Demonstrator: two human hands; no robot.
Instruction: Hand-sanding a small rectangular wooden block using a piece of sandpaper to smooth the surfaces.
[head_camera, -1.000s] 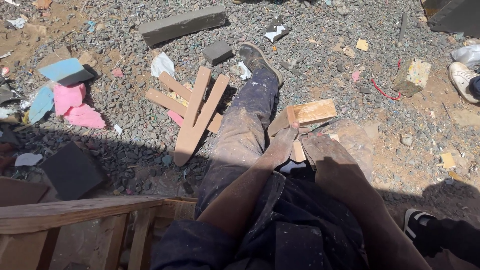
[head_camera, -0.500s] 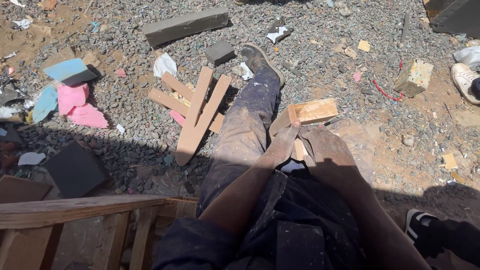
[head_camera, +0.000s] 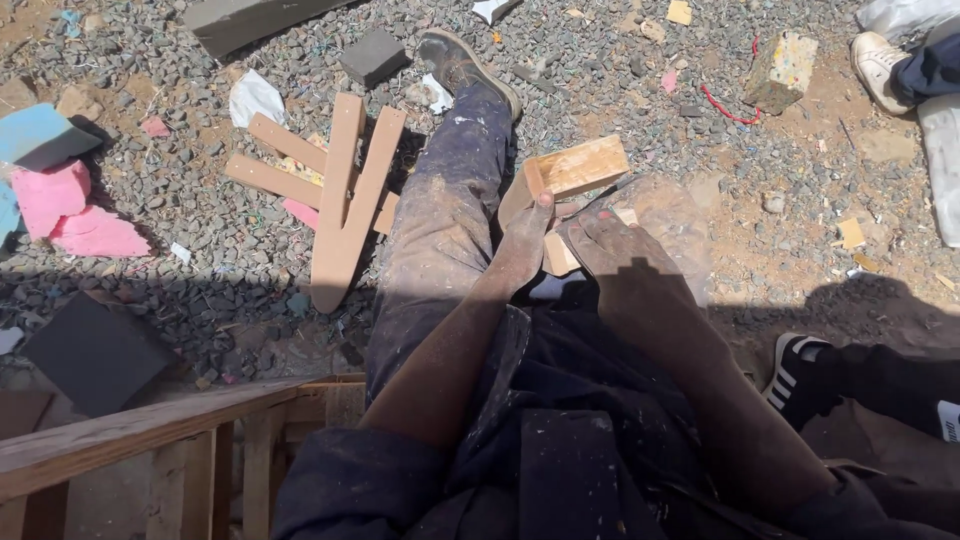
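I sit on gravel with my legs stretched out in dusty dark trousers. Between my knees I hold a small wooden piece (head_camera: 578, 167), a light block joined to a darker angled board. My left hand (head_camera: 524, 245) grips its near left edge, thumb up against the board. My right hand (head_camera: 622, 262) rests over the near right part, fingers curled on the wood, and hides what lies under it. My left boot (head_camera: 468, 68) points away at the top.
Several flat wooden slats (head_camera: 340, 195) lie crossed on the gravel left of my leg. Pink and blue foam scraps (head_camera: 70, 205) sit at far left, dark foam blocks (head_camera: 95, 352) nearby. A wooden frame (head_camera: 150, 440) stands at lower left. Another person's shoes (head_camera: 795, 372) appear at right.
The view has shifted, so everything sits higher and further left in the frame. My hands keep the same hold on the wooden piece; my right hand's fingers have shifted slightly.
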